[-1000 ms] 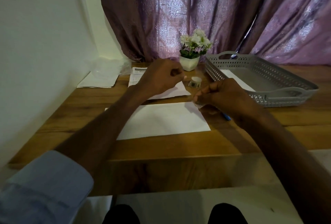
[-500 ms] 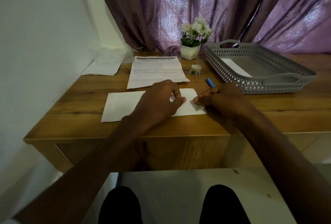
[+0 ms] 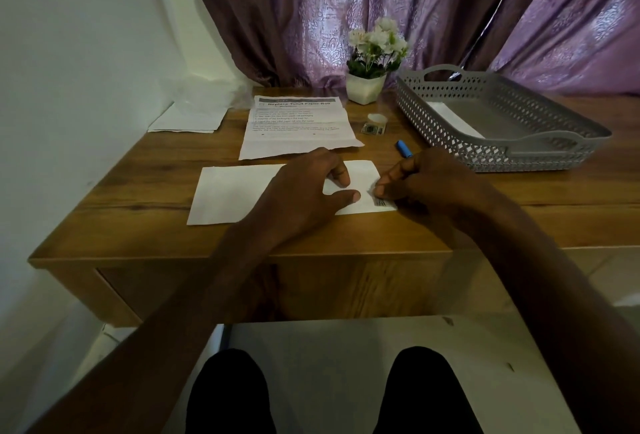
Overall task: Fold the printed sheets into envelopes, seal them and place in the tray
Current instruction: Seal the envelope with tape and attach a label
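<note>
Your left hand (image 3: 308, 187) is resting flat-ish on the envelope (image 3: 242, 192), fingers relaxed, pinning it to the desk (image 3: 138, 191), while your right hand (image 3: 426, 180) pinches a small printed sticker (image 3: 381, 200) right at the envelope's right end, looks like you're pressing the seal on. Going left to right across the desk: some blank papers (image 3: 188, 120) by the wall, one printed sheet (image 3: 298, 127) lying unfolded behind the envelope, a flower pot (image 3: 367, 87), a little tape or sticker roll (image 3: 375, 123), a blue pen (image 3: 403, 148) just beside your right knuckles, and the tray (image 3: 519, 153) on the far right. The tray already has something white in it, probably a finished envelope. So I'd say you're partway: this one's at the sealing step and not in the tray yet, and at least that printed sheet is left to fold.
</note>
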Motion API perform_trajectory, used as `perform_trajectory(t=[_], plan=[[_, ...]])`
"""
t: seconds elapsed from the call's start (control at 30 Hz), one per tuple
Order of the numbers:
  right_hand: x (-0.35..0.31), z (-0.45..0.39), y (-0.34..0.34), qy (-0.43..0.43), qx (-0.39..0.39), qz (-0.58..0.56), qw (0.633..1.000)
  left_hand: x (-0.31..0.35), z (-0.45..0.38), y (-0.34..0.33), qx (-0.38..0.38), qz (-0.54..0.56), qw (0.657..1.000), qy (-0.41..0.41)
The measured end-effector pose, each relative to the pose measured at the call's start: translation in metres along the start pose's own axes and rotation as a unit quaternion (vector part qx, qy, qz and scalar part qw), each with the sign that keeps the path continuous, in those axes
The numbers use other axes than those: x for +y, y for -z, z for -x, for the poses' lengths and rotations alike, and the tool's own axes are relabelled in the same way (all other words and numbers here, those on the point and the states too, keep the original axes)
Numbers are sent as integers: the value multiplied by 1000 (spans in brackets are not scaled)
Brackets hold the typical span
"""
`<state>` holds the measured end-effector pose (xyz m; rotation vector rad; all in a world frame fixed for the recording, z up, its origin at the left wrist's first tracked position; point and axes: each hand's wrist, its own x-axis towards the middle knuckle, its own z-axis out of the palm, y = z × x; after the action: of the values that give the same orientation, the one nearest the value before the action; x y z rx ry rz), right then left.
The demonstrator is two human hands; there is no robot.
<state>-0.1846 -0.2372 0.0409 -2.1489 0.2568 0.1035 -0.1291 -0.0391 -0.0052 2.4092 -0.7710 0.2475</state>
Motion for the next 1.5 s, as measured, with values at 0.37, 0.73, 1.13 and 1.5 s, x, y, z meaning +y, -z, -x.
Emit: perform_trajectory(t=[0.37, 0.73, 1.13, 1.5], plan=[[0, 0, 1, -8, -4, 7, 1000, 0, 0, 0, -7, -9, 1000, -2], [9, -4, -8, 23, 47, 61, 997, -2, -2, -1, -9, -4, 1000, 0], [14, -6, -7, 81, 87, 118, 986, -4, -1, -4, -8, -25, 997, -79], [24, -11, -6, 108, 117, 115, 981, -6, -4, -5, -22, -33, 994, -100]])
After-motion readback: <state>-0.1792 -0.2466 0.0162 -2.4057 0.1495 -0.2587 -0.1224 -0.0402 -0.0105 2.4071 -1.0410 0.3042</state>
